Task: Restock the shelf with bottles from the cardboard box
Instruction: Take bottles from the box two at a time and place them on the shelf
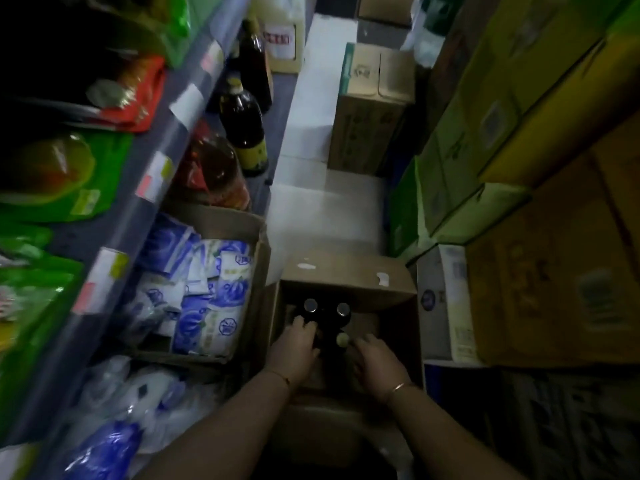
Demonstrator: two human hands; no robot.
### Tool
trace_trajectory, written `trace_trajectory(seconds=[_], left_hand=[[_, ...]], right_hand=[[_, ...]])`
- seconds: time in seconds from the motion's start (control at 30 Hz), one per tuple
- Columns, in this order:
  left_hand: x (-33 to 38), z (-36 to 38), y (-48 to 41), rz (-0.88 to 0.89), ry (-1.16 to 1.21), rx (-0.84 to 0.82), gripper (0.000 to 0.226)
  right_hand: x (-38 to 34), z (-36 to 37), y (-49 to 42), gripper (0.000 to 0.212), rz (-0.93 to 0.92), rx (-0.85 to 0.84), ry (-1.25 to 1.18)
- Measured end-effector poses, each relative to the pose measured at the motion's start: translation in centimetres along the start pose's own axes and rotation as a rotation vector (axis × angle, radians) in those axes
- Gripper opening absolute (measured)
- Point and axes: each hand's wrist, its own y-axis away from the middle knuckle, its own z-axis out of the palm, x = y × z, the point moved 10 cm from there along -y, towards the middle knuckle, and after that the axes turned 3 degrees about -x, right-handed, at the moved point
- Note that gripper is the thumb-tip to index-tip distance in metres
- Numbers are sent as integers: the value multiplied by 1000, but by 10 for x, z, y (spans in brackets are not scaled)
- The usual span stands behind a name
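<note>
Both hands reach into the cardboard box (346, 271) for dark bottles.

The shelf (180, 133) runs along nine o'clock. The left hand (298, 344) curls around one bottle's neck; the right hand (377, 358) sits beside the pale-capped bottle (343, 339), its grip unclear. Three caps show at twelve o'clock of the hands, a fourth probably hidden. The bottles look like glass: likely heavy, smooth, breakable, best grasped below the neck.
</note>
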Motion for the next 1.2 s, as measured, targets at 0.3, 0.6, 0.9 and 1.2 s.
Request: trace_trajectory(seconds=[0.3, 0.6, 0.9, 1.2], left_hand=[[-62, 70, -56, -121, 425, 120, 45], [-71, 87, -67, -48, 572, 252, 33], [-61, 82, -65, 64, 551, 220, 24], [5, -45, 22, 100, 643, 313, 24]], right_hand=[[48, 58, -67, 57, 50, 139, -325], [69, 81, -87, 41, 73, 274, -530], [68, 76, -76, 27, 34, 300, -522], [15, -45, 26, 39, -17, 376, -650]])
